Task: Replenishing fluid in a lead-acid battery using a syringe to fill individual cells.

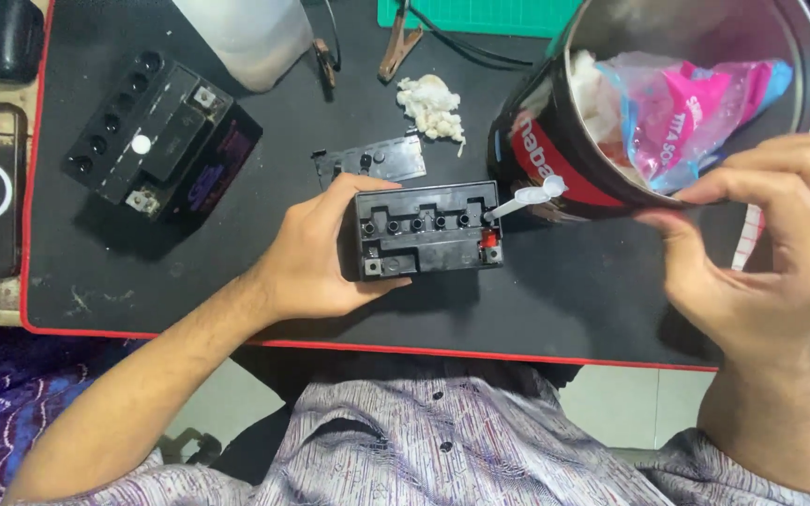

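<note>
Caps off, small battery (428, 230) steadied in left hand (316, 253) grip; right hand (761, 253) pinches tin (555, 155) rim; dropper (529, 197) at last cell.

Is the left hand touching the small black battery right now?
Touching. The head view shows the left hand wrapped around the left end of the small black battery, thumb along its front edge and fingers behind it, with no gap.

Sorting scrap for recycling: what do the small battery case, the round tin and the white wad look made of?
Small battery, held by the left hand: matte black moulded plastic, by its dull sheen and ribbed top. Tin: metal, by its shiny grey reflective inner wall. White wad: probably cotton, by its fluffy, fibrous look.
</note>
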